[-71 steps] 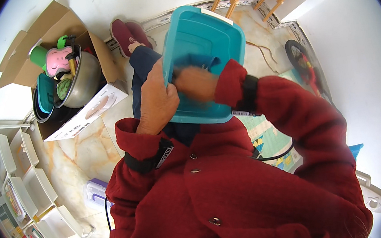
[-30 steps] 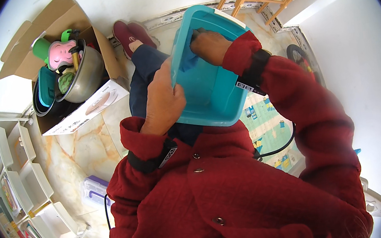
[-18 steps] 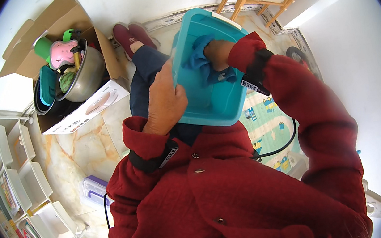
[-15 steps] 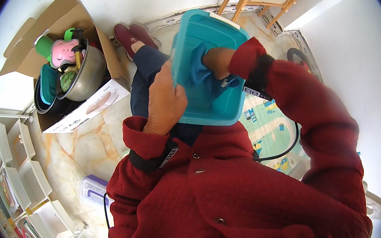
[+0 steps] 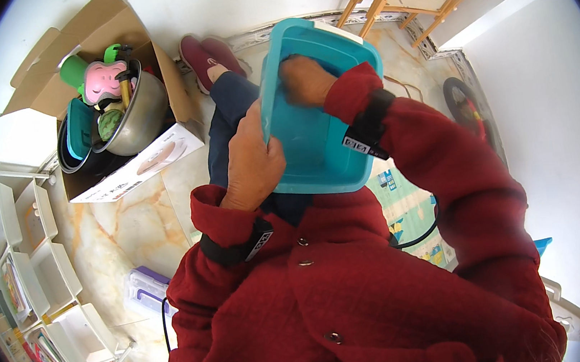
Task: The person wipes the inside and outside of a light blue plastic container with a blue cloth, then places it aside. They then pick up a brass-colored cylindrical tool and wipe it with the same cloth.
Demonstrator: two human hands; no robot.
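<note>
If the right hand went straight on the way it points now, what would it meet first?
Most likely the blue tub, on the inside of its left wall. The right hand is blurred, so how near that wall is stays unclear.

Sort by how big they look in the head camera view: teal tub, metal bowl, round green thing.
Teal tub
Metal bowl
Round green thing
The tub may look bigger partly from being nearer the camera.
</note>
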